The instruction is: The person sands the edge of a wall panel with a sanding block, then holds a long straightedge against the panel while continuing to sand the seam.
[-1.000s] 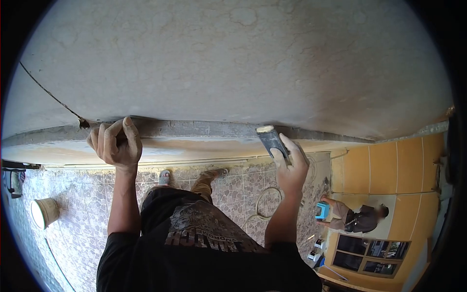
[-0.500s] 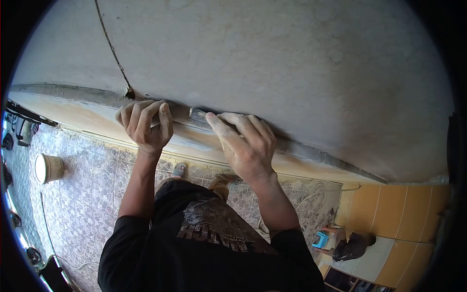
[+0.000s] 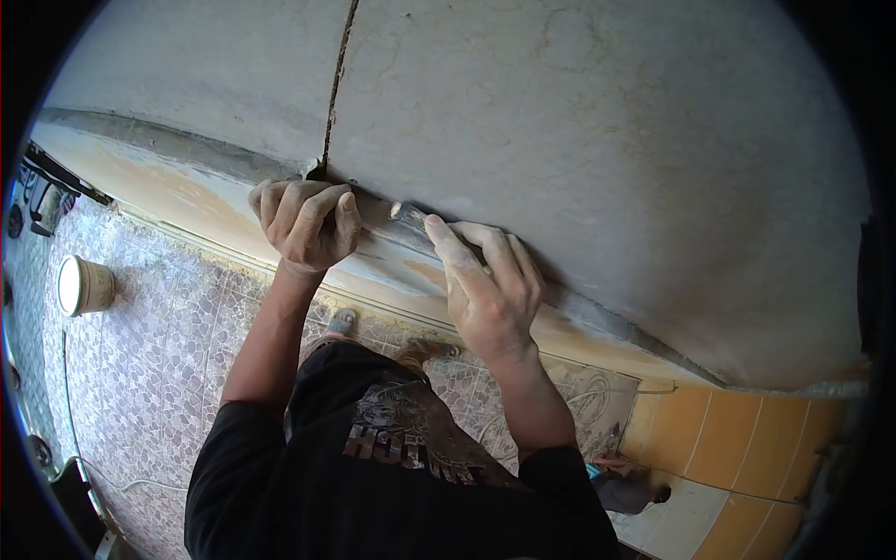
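Both of my hands are raised to the narrow edge [image 3: 635,333] where a large grey panel [image 3: 560,112] meets the wall below it. My left hand [image 3: 308,224] has its fingers curled in at this edge, near the lower end of a dark crack [image 3: 334,98]. What those fingers hold, if anything, is hidden. In my right hand [image 3: 490,280] is a small dark block with a chipped pale end [image 3: 409,216], pressed along the edge. The fingers lie over it, so its full length cannot be seen. Pale dust coats both hands.
A white bucket [image 3: 86,285] stands on the patterned tile floor [image 3: 168,373] at left. Coiled hose or cable [image 3: 588,397] lies at the wall's foot. Another person [image 3: 627,487] is low at the right, beside orange and white tiles [image 3: 723,429].
The view has turned, so the edge slopes more steeply and the crack sits further right. Both hands keep nearly the same grip and spacing. The other person is now partly behind my sleeve.
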